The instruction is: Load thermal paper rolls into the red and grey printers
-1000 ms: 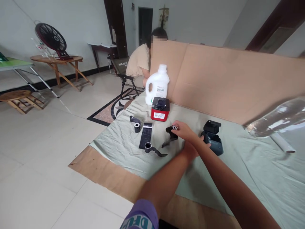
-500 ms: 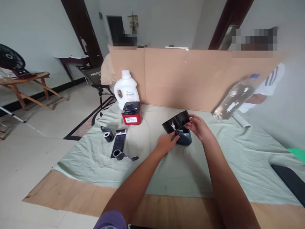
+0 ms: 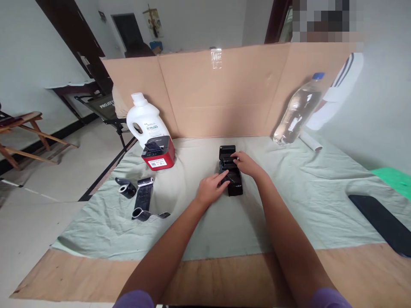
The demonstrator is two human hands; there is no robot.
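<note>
Red printer (image 3: 158, 155) sits on green cloth (image 3: 199, 231). White jug (image 3: 145, 121) just behind it. Black rolls (image 3: 141, 201) near, front-left of it. Cardboard screen (image 3: 224, 90) behind. Clear bottle (image 3: 297, 109) well apart to its right, leaning on the screen. Black slab (image 3: 382, 222) farther right, nearer cam.

I see small black boxy plastic printer (image 3: 236, 188), matte, rounded corners. Sits upright on its base, long axis running away from me, slightly skewed. Black lid (image 3: 227, 151) at far end swung open, tipped back, compartment beneath exposed; inside too dark for me to tell contents. Lies on wrinkled pale green cloth (image 3: 289, 201), roughly mid-width. Near end partly under fingers of my left hand (image 3: 210, 188), middle under my right hand (image 3: 246, 163).
</note>
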